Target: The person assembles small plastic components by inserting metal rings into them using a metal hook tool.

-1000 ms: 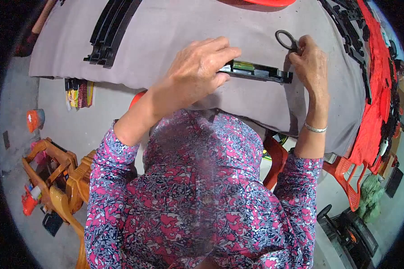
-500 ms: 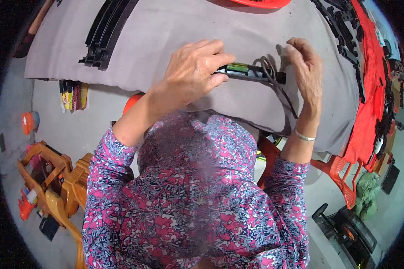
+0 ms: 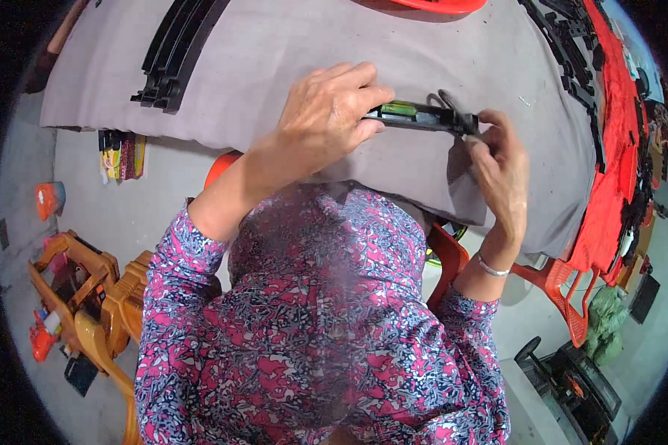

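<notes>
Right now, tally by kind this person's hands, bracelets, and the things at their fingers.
Left hand and right hand: 2
Silver bracelet: 1
Black bar with green insert: 1
Dark looped tool, blurred: 1
Total: 5

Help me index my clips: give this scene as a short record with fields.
Left hand: pinches the left end of a black bar
Bar detail: green section near the left hand
Right hand: at the bar's right end, beside a blurred dark looped tool; grip unclear
Right wrist: silver bracelet
Surface: grey cloth
Upper left: curved black strips
Right side: black parts, red cloth
</notes>
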A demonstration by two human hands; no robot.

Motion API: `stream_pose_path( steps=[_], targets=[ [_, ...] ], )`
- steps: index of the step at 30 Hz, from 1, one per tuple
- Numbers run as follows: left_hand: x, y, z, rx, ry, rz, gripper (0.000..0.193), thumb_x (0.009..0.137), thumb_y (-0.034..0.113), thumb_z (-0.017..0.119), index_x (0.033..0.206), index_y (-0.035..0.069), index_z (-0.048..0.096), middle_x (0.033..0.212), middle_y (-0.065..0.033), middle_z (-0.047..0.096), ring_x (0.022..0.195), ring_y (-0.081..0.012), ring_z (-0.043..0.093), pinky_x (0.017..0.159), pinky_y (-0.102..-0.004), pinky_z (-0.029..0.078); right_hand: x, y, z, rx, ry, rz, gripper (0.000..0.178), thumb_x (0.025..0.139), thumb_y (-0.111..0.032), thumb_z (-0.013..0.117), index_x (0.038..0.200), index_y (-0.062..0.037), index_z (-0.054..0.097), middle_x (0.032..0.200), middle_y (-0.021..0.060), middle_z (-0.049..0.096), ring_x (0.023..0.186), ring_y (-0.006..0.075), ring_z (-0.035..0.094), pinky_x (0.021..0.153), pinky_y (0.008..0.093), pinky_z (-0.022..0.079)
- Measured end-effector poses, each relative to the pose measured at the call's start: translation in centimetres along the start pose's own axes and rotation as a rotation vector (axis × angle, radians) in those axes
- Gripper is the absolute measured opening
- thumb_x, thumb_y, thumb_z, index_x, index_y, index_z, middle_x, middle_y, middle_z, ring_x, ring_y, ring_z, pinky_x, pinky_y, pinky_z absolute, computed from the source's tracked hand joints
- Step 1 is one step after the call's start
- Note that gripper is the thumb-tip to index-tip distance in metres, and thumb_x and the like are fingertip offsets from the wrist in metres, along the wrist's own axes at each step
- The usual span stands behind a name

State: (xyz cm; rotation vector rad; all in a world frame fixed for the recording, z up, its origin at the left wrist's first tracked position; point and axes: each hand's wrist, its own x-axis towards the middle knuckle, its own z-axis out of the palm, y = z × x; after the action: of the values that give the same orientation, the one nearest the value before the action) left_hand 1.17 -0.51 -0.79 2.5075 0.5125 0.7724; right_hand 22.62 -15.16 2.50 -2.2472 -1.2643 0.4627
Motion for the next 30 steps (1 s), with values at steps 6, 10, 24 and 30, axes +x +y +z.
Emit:
stream_pose_path(
  steps=[6,10,24,30],
  targets=[
    [-0.2,0.0,0.4,0.01,0.01,-0.023,0.027,0.066,0.013,0.078,0.091,0.008,0.068,0.085,-0.0059,0.055,0.082,-0.0252,0.06,0.071,-0.0393,0.05,0.1,-4.1,-1.2,0.527,0.235,0.06,0.026,0.101,-0.027,0.055,0.091,-0.003,0.062,0.062,-0.0041,0.038,0.055,0.003,0.033,0.048,0.0201,0.023],
    [-0.1,0.0,0.5,0.007,0.029,0.008,0.027,0.066,0.014,0.077,0.09,0.008,0.067,0.085,-0.0054,0.055,0.082,-0.025,0.059,0.07,-0.0392,0.05,1.0,-6.4,-2.5,1.209,0.123,-0.042,0.048,0.104,-0.045,0.04,0.07,-0.0102,0.041,0.061,-0.0045,0.024,0.052,0.0076,0.018,0.047,0.0268,0.015],
    [-0.1,0.1,0.2,-0.016,0.001,-0.009,0.032,0.064,0.013,0.079,0.093,0.007,0.067,0.087,-0.0061,0.056,0.082,-0.0248,0.059,0.071,-0.0385,0.05,5.4,-7.0,6.1,1.681,-0.259,-0.28,0.057,0.092,-0.059,0.035,0.059,-0.0145,0.025,0.052,-0.0024,0.022,0.047,0.0119,0.017,0.045,0.0312,0.016],
    [0.1,-0.1,0.3,0.01,-0.009,0.013,0.029,0.063,0.013,0.079,0.089,0.007,0.067,0.085,-0.0053,0.054,0.08,-0.0237,0.058,0.069,-0.0371,0.05,4.7,-7.4,6.3,1.541,-0.234,-0.319,0.053,0.089,-0.055,0.042,0.06,-0.0129,0.027,0.054,-0.0024,0.025,0.049,0.0133,0.02,0.048,0.0307,0.02]
  ],
)
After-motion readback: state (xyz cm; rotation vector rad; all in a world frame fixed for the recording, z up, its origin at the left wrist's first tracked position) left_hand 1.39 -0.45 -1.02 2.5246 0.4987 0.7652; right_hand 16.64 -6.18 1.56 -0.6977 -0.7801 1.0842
